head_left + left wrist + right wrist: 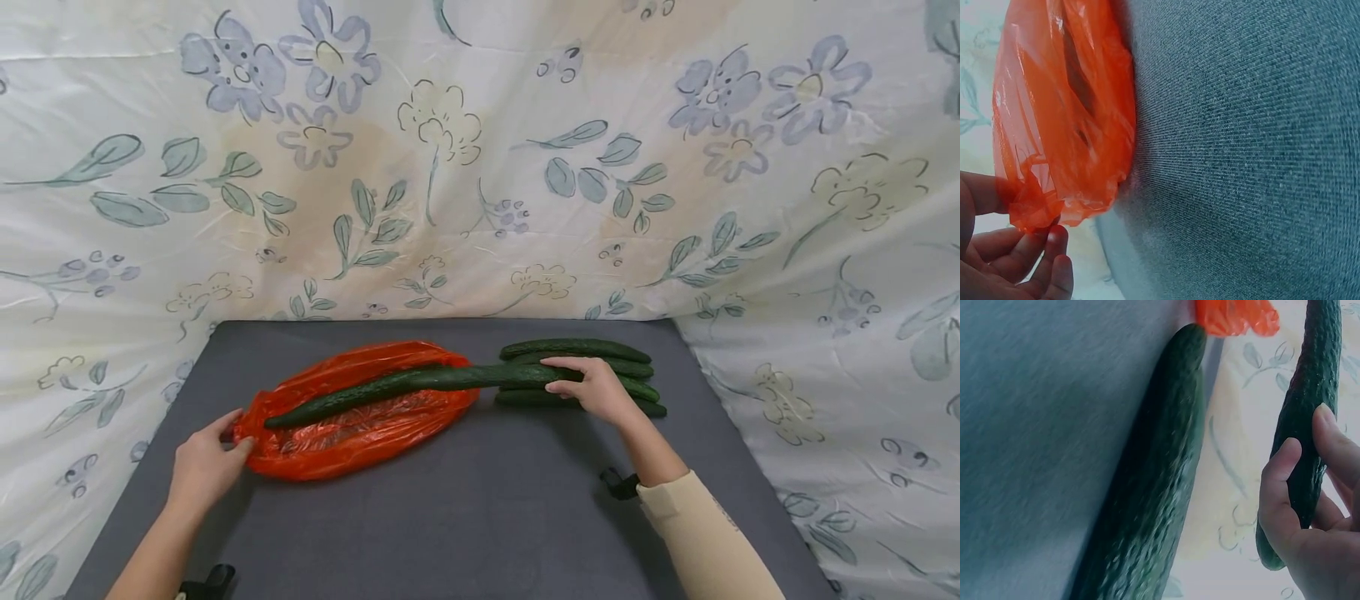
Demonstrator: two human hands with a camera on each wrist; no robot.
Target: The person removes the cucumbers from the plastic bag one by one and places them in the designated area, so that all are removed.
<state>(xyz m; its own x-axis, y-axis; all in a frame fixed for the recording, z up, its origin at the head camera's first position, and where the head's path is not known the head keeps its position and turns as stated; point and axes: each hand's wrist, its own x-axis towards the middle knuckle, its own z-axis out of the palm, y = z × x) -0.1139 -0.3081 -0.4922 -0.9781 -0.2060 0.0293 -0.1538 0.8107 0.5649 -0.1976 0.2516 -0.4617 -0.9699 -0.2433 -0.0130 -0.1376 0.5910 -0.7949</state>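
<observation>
A long dark green cucumber [442, 378] is gripped near its right end by my right hand [596, 390], between thumb and fingers. Its left part lies over the spread mouth of a red plastic bag [367, 454]. My left hand [206, 462] pinches the bag's left end, and in the left wrist view the thin film is bunched between thumb and fingers. Beneath and beside my right hand, several more cucumbers [577, 348] lie side by side. In the right wrist view the held cucumber [1310, 394] hangs above another cucumber [1154, 469] on the table.
A dark grey table [450, 517] carries everything. Behind it and along both sides hangs a floral cloth [480, 167]. A black strap [619, 483] sits at my right wrist, and a black device [210, 583] shows near the left one.
</observation>
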